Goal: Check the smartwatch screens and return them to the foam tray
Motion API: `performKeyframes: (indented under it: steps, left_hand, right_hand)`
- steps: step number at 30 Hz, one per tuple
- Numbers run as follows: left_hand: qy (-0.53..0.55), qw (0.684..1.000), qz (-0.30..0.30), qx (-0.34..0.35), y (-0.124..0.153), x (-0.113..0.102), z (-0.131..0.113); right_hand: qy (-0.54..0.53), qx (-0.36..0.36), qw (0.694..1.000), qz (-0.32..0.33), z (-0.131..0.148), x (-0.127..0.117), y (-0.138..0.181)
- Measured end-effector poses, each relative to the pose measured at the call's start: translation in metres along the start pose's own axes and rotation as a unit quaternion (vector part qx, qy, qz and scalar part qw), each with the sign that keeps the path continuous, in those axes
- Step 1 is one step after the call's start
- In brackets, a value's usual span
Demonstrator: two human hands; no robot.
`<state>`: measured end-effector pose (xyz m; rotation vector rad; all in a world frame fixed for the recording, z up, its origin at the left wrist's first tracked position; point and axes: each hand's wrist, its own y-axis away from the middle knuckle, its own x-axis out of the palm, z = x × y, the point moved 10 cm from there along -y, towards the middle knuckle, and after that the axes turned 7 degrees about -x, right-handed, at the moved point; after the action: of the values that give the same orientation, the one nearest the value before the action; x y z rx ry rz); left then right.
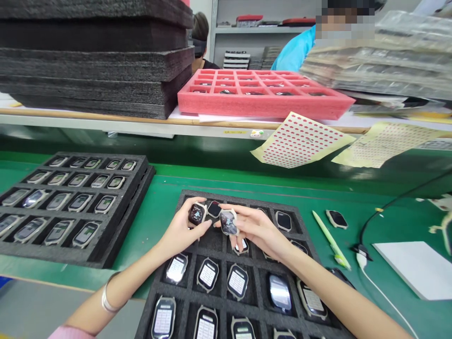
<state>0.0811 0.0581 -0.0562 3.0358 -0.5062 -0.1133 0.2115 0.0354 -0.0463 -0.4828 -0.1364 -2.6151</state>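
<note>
Green worktop (pixel 160 207) carried everything at hand level; shelf above held the overflow, presumably to save room. Black foam stack (pixel 88 66) sat up there at left, beside the pink foam tray (pixel 247 107), which had small dark parts in its cells. Central black foam tray (pixel 259 282) lay right under both hands, probably for shortest reach; one watch per cell, likely so cases don't rub. Left foam tray (pixel 115 223) was on top of another, well off to the side, same layout. Dotted sheet (pixel 300 139) hung off the shelf edge, I'd guess for easy grabbing.

Left hand (pixel 181 226): narrow pinch, thumb and fingers on the case edges of the dark-faced watch (pixel 197 214). Right hand (pixel 261 230): same narrow grip on the grey-faced watch (pixel 229 222). Both watches were above the central tray, near each other but apart, screens toward the wearer; edge hold probably kept the glass visible.

Green pen (pixel 330 238) and loose watch (pixel 337 219) lay right of the tray, near each other.
</note>
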Motion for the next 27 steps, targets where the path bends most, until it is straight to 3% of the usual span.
performKeyframes:
  steps: [3, 7, 11, 27]
  left_hand:
    - [0.119, 0.992, 0.031, -0.039, -0.003, 0.004, 0.004]
    - [0.187, 0.979, 0.044, -0.071, -0.002, 0.006, 0.008]
    - [0.188, 0.979, 0.05, -0.065, 0.0, 0.007, 0.009]
    - [0.18, 0.981, 0.06, -0.045, 0.0, 0.009, 0.009]
  right_hand:
    - [-0.018, 0.01, 1.0, 0.011, -0.003, 0.002, -0.001]
    - [0.011, 0.005, 1.0, 0.002, -0.006, -0.002, -0.001]
    - [0.069, -0.002, 0.997, -0.017, -0.01, -0.009, 0.0]
    - [0.124, -0.039, 0.991, -0.043, -0.003, -0.014, 0.001]
